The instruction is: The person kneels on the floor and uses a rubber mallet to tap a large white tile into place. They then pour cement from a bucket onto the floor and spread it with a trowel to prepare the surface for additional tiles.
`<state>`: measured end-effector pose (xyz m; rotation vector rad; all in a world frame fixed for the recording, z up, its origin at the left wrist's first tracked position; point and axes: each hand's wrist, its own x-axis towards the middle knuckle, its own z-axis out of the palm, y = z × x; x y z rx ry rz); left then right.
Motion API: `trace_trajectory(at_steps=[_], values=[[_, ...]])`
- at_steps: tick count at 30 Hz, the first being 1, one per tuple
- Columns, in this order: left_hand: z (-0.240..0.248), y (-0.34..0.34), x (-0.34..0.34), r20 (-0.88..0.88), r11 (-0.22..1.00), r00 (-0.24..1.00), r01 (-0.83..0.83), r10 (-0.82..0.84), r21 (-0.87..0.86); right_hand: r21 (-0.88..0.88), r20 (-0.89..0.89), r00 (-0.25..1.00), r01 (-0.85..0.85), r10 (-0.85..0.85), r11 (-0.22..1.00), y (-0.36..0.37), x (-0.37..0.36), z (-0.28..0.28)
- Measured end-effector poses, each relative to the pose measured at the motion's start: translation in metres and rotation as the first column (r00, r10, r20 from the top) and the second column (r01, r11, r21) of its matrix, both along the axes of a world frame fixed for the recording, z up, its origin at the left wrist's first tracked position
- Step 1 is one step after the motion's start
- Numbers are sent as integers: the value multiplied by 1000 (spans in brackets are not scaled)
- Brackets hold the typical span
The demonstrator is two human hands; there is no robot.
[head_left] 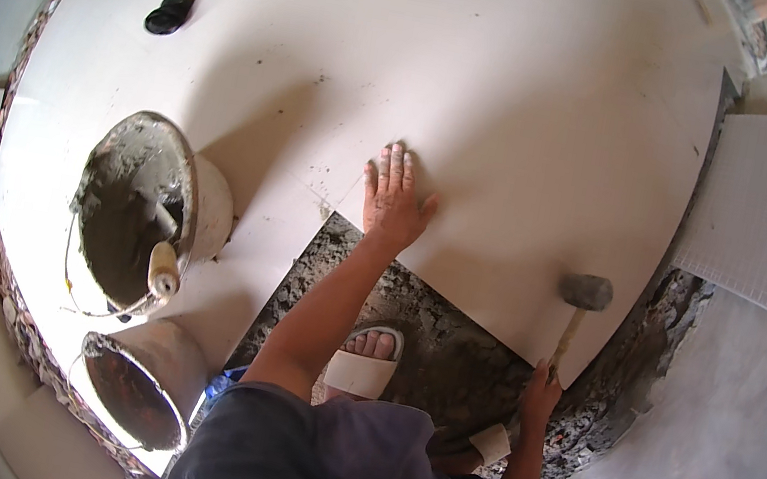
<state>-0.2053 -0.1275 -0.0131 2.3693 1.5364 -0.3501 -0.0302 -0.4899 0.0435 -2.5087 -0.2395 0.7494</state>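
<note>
Left grip (pixel 396 203) spread flat on tile (pixel 512 200) | right grip (pixel 540 398) wrapped round mallet (pixel 586 292) | likely best: light, level taps

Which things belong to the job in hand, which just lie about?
In use:
large off-white tile, under the left hand
wooden-handled grey mallet, in the right hand
probably the whitish round bucket of grey mortar

Seemingly lying about:
small black crumpled object, upper left
perhaps the grimy lower bucket

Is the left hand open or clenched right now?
Open: the left hand lies palm-down on the pale tile, its fingers straight.
</note>
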Motion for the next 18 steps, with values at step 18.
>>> trace_trajectory(at_steps=[18], values=[[11,-37,-39,41,998,997,-58,60,-30,40,-103,994,37,-33,999,-1,2,-42]])
